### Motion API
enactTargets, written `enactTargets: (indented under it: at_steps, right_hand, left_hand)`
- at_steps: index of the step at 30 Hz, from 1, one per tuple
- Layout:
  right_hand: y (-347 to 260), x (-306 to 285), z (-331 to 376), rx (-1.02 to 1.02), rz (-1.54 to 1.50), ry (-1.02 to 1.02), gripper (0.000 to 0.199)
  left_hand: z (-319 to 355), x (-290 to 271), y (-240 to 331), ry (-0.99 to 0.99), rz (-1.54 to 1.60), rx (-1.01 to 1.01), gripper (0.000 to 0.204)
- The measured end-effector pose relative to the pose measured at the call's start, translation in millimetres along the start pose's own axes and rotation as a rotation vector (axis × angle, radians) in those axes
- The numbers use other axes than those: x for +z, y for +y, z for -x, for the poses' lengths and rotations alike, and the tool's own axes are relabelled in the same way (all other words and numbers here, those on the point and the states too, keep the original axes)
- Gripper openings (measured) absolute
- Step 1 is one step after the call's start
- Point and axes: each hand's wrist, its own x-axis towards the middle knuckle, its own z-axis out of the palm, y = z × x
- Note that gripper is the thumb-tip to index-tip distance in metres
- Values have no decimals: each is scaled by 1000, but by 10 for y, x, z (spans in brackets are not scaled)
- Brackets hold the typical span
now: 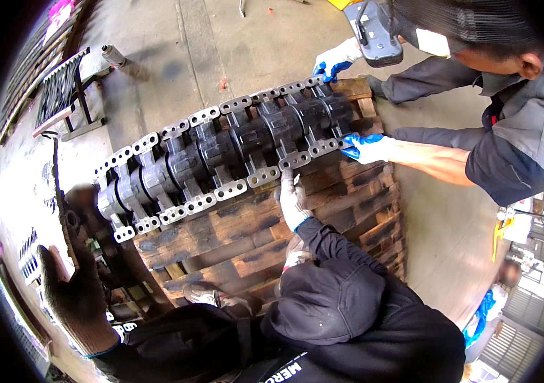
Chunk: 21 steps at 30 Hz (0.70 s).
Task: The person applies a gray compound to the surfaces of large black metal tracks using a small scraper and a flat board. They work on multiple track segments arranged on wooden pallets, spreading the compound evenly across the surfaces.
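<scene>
A heavy black track chain (246, 137) with grey, drilled end plates lies slanting across a wooden pallet (208, 255). At its near edge, about mid-length, my right hand (294, 201), in a pale knit glove, has its fingers closed at an end plate (294, 159). My left hand (77, 293), in a dark-looking glove, is off to the left of the pallet. Its thumb stands apart from the fingers. A long dark-edged strip (58, 191) shows between them against glare; whether the hand touches it is unclear. My shoes (202, 295) show beside the pallet.
On the right, a co-worker in grey, wearing a head-mounted device (377, 38), has blue-and-white gloved hands (368, 148) at the chain's right end. A spray can (112, 56) stands on the floor at upper left, near a metal stand (71, 96). Glare washes out the left side.
</scene>
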Motion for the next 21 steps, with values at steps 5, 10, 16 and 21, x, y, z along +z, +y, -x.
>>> enactTargets:
  at_steps: [5,10,16,21]
  right_hand:
    - [306,8,-271,131,-198,19,62]
    - [187,54,-346,176,-206,24,57]
    - [8,111,-222,171,-324,3,41]
    - [-177,140,-144,207,-410,34,36]
  left_hand:
    - [9,71,85,-17,184,-59,48]
    - [-118,-114,-102,-192,888,-264,41]
    - [-100,-104,-112,-173,440,-73,40]
    - [65,18,-11,18,-295,203,53]
